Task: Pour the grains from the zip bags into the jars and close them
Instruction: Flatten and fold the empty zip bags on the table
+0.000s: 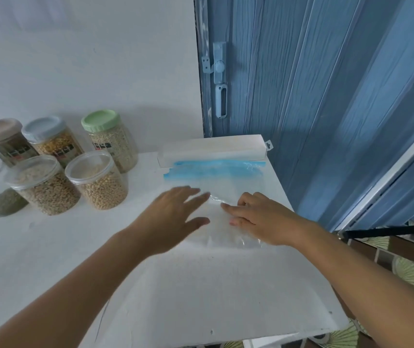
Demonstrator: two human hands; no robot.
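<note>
1. On a white table (50, 259), empty clear zip bags (226, 182) lie flat in a stack, their blue zip strips pointing away from the person, toward a long white box (213, 149) at the table's far edge.
2. The right hand (263, 219) rests palm down on the near part of the bags, with the forefinger stretched out flat and the other fingers partly bent; it presses the plastic rather than gripping it.
3. The left hand (173, 217) is blurred, with fingers spread and straight, holding nothing; whether it touches the bags cannot be told.
4. At the left of the table stand five grain jars. The green-lidded jar (110, 139), blue-lidded jar (50, 139) and beige-lidded jar (5, 141) form the back row.
5. In front, two jars with clear lids (43, 184) (98, 179) hold pale round grains.
6. A green lump (6, 203), too unclear to identify, lies just left of the front jars.
7. A blue folding door (314, 84) stands behind the table.
</note>
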